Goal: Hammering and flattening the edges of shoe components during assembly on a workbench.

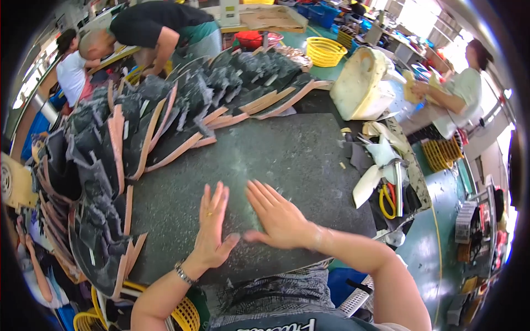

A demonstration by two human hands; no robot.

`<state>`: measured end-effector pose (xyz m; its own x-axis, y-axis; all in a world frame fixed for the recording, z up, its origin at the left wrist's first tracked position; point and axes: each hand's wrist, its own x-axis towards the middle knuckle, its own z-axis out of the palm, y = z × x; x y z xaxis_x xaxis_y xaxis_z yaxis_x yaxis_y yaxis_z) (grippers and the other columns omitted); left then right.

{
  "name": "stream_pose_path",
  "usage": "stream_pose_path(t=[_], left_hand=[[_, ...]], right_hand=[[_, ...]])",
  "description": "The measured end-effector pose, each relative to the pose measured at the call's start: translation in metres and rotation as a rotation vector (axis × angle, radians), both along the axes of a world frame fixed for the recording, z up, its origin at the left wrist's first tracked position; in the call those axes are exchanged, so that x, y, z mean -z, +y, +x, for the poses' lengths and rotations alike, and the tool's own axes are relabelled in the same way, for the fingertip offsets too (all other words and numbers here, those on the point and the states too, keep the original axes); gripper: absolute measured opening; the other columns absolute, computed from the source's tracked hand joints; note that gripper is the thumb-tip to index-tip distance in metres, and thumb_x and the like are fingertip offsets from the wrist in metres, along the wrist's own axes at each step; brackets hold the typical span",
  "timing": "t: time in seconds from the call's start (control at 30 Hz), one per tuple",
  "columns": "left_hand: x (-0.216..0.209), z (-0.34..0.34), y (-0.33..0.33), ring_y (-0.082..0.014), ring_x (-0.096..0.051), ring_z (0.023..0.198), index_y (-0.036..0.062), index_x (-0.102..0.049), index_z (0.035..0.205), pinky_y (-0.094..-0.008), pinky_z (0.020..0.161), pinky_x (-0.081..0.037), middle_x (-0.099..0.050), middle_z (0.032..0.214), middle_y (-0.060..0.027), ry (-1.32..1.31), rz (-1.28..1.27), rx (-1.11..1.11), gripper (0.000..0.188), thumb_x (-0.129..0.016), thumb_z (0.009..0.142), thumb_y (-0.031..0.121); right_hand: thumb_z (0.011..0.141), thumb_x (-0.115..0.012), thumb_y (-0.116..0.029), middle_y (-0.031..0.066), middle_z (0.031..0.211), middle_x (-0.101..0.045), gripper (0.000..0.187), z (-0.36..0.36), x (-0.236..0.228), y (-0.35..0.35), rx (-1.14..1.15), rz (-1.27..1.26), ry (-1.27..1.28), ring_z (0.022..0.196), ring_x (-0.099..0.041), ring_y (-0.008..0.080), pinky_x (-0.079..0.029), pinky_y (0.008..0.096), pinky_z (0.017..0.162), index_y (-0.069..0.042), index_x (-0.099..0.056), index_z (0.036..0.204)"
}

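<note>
My left hand [211, 226], with a ring and a metal watch at the wrist, is held over the dark work board [298, 149]. Its fingers are stretched out and hold nothing. To its right, my right hand [279, 218] is also flat and open, fingers together and pointing up and left. A small gap parts the two hands; whether the palms touch the board I cannot tell. Pale dust marks the surface between and beyond them. Around the board's left and far sides lie overlapping dark pieces [149, 127] with fuzzy grey lining and tan edge strips, resembling boot uppers.
At the far right of the board stands a stained whitish tub [364, 83]. Near it lie pale scraps [367, 185], a metal-handled tool [398, 187] and yellow-handled scissors or pliers [386, 201]. Several people work around, including one bending at the far left [149, 33] and one at right [452, 99].
</note>
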<state>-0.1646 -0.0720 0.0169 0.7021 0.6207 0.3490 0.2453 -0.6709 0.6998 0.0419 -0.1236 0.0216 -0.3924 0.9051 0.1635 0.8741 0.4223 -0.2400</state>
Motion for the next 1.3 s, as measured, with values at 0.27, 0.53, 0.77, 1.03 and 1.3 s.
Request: stream_pose_path(t=[0.27,0.53,0.77,1.03,1.3], left_hand=[[0.008,0.000,0.002,-0.0415,-0.004,0.140,-0.0029,-0.017,0.145,-0.0504,0.112,-0.005,-0.014,0.152,-0.0197,0.020,0.050,-0.087,0.085,-0.031,0.091,0.061],[-0.001,-0.004,-0.001,-0.0418,-0.004,0.140,-0.0019,-0.017,0.145,-0.0517,0.112,-0.005,-0.014,0.152,-0.0198,0.111,0.032,-0.070,0.085,-0.031,0.091,0.062],[-0.004,0.004,-0.007,-0.0426,-0.006,0.140,-0.0026,-0.020,0.144,-0.0518,0.112,-0.005,-0.016,0.151,-0.0217,0.147,0.029,-0.037,0.089,-0.035,0.088,0.064],[0.009,0.012,-0.003,-0.0375,-0.015,0.140,-0.0060,-0.023,0.141,-0.0452,0.114,-0.012,-0.021,0.149,-0.0230,0.534,0.436,-0.054,0.086,-0.055,0.084,0.050],[-0.009,-0.019,-0.090,-0.0336,-0.026,0.136,-0.0050,-0.033,0.137,-0.0423,0.113,-0.020,-0.029,0.146,-0.0214,0.520,0.259,0.304,0.096,-0.046,0.078,0.070]], right_hand=[[0.089,-0.034,-0.063,0.0292,0.144,-0.025,0.091,-0.004,0.034,0.124,0.178,0.146,0.045,0.137,-0.022,0.0372,-0.017,0.0407,0.114,0.014,-0.026,0.136],[0.081,-0.037,-0.072,0.0289,0.146,-0.021,0.104,0.038,0.006,-0.064,-0.010,-0.040,-0.007,0.138,-0.020,0.0373,-0.017,0.0423,0.113,0.014,-0.022,0.137],[0.087,-0.039,-0.063,0.0292,0.145,-0.024,0.092,0.043,0.026,0.032,0.267,0.134,-0.028,0.137,-0.022,0.0369,-0.016,0.0408,0.114,0.014,-0.025,0.136],[0.085,-0.043,-0.062,0.0341,0.140,-0.028,0.095,0.014,0.020,-0.016,0.254,0.162,-0.021,0.136,-0.022,0.0405,-0.015,0.0417,0.114,0.019,-0.027,0.132],[0.082,-0.035,-0.071,0.0289,0.144,-0.026,0.100,0.020,-0.002,-0.108,-0.103,-0.132,-0.025,0.137,-0.023,0.0374,-0.015,0.0462,0.113,0.013,-0.027,0.136]])
